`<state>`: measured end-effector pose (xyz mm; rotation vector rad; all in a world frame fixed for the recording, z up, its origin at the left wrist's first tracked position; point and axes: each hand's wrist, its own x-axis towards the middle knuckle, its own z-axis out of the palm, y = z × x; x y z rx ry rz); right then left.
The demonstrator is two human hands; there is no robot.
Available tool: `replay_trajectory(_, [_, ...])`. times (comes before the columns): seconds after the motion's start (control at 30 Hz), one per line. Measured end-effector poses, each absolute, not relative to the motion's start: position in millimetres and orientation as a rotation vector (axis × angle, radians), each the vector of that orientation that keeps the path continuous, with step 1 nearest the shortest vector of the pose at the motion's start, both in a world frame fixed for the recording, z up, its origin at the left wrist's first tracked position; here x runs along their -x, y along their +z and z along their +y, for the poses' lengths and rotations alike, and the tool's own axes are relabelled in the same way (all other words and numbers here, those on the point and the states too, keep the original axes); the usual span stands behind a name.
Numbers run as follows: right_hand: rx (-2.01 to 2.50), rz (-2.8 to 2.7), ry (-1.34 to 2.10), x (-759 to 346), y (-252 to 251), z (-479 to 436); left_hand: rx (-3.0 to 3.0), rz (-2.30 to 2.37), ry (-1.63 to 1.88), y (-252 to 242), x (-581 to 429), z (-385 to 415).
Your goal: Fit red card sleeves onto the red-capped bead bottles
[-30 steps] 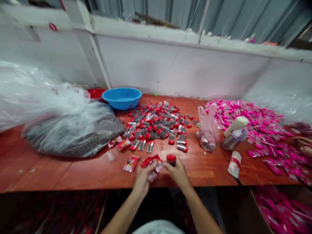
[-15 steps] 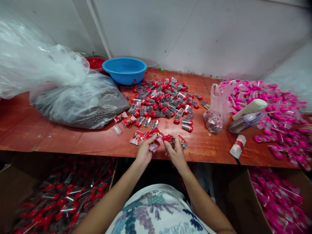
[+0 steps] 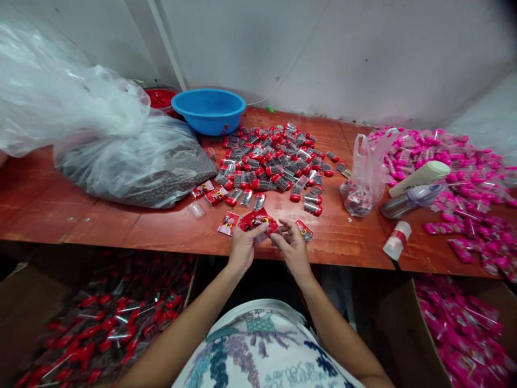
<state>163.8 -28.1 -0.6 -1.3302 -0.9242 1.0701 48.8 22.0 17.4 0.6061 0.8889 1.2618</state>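
My left hand [image 3: 242,248] is closed on a few red printed plastic packets [image 3: 252,220], thumb on top. My right hand [image 3: 294,245] pinches at the right end of these packets, its fingers bent around a small red-capped container that is mostly hidden by the fingers and the packet film. Both hands are just above the front edge of the table. One flat red packet [image 3: 228,223] lies left of my left hand, and a filled packet [image 3: 304,230] lies beside my right fingers. Beyond them spreads a pile of small clear containers with red caps [image 3: 274,161].
On the reddish table [image 3: 133,229] stand a large plastic bag of dark beads [image 3: 141,172], a blue basin [image 3: 208,113], a knotted pink bag [image 3: 363,188], a bottle [image 3: 407,202] and a pile of pink packs [image 3: 440,156]. Below are boxes of red-capped packs [image 3: 109,323] and pink packs [image 3: 460,323].
My right hand has brought the red-capped container against the packets in my left hand, where its cap no longer shows clearly. The view has shifted slightly.
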Motion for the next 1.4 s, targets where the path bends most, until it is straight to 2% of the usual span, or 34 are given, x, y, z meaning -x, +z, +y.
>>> replay_trajectory(0.27, [1.319, -0.896, 1.023, -161.9, 3.4, -31.4, -0.633, 0.897, 1.173, 24.5, -49.9, 17.3])
replay_trajectory(0.47, [1.308, -1.121, 0.917, -166.6, 1.4, -33.5, -0.651, 0.918, 1.100, 24.2, -42.9, 21.5])
replay_trajectory(0.63, [1.256, -1.050, 1.044, -168.8, -2.3, -33.8, -0.738, 0.885, 0.998, 24.7, -32.5, 26.2])
replay_trajectory(0.87, [1.339, -1.172, 0.769, -158.1, -4.3, -40.6, -0.734, 0.959, 1.001, 18.5, -33.0, 23.3])
replay_trajectory(1.07, [1.257, -0.952, 1.010, -157.0, -9.9, -38.3, -0.710, 0.905, 0.928, 14.2, -32.6, 20.2])
replay_trajectory(1.4, [1.269, -0.931, 1.113, -156.6, -14.7, -32.3, -0.651, 0.927, 1.087, 17.7, -22.7, 25.2])
